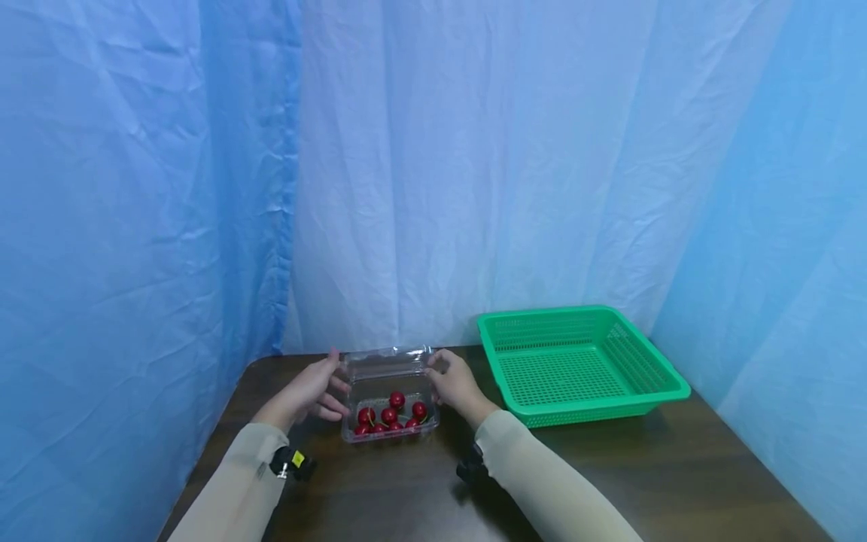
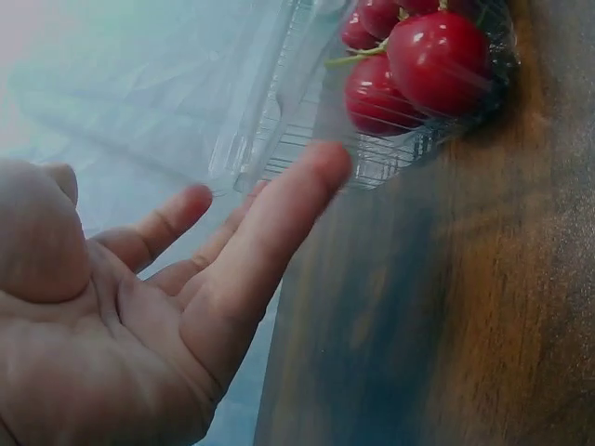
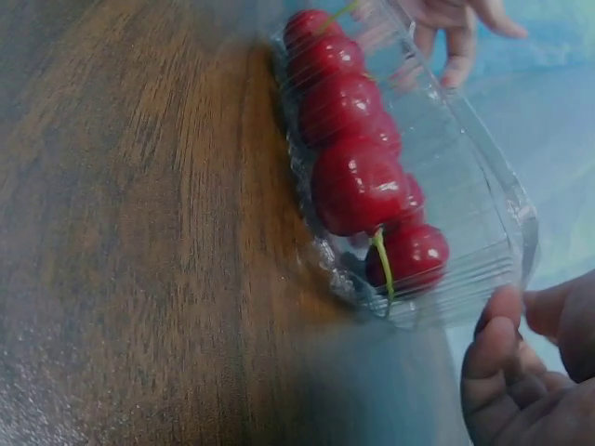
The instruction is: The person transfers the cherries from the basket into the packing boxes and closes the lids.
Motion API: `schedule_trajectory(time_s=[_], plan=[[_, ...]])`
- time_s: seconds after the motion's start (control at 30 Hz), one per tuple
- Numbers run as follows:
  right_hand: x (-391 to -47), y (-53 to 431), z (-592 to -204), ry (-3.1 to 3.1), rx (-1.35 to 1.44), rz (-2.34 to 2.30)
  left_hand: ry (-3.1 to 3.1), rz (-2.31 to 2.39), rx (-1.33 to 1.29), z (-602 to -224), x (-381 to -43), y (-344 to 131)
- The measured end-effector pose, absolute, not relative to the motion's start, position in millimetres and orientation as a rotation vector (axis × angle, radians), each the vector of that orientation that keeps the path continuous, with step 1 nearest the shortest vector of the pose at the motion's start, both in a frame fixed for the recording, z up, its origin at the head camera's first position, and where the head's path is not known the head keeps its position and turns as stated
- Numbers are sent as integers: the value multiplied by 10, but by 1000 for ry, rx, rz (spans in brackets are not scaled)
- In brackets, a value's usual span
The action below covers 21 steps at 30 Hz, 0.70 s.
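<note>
A clear plastic clamshell box (image 1: 349, 434) stands on the table with its hinged lid (image 1: 382, 364) raised at the back. Several red cherries (image 1: 389, 415), some with green stems, lie inside it; a glossy cherry (image 2: 439, 63) shows large in the left wrist view. My left hand (image 1: 313, 390) is beside the box's left side, its fingers extended and spread, fingertips right at the plastic. At the right side my right hand (image 1: 455, 384) pinches the box's edge near the lid between thumb and curled fingers, which the right wrist view shows at the corner.
To the right on the dark wooden table (image 1: 379, 497) stands a green perforated plastic basket (image 1: 582, 410). Pale blue curtains (image 1: 433, 173) hang behind the table and along both sides. Each wrist carries a small black device.
</note>
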State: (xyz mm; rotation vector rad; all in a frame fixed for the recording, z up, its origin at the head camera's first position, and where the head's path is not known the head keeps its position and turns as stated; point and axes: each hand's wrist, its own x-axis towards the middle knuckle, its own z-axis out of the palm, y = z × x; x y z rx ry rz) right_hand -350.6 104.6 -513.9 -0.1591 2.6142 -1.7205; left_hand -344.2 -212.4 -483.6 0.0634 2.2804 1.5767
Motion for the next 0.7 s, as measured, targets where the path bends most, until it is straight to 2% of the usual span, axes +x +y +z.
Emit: schedule_trajectory(time_s=[0.37,0.7], plan=[[-3398,1084,-5044,2388,14,-1898,2218,1567,109,-4837,-3385,-2234],[-3350,1169,-5053,2619,-63,-1633,2139,1459,331,-4793,-3304,-2265]])
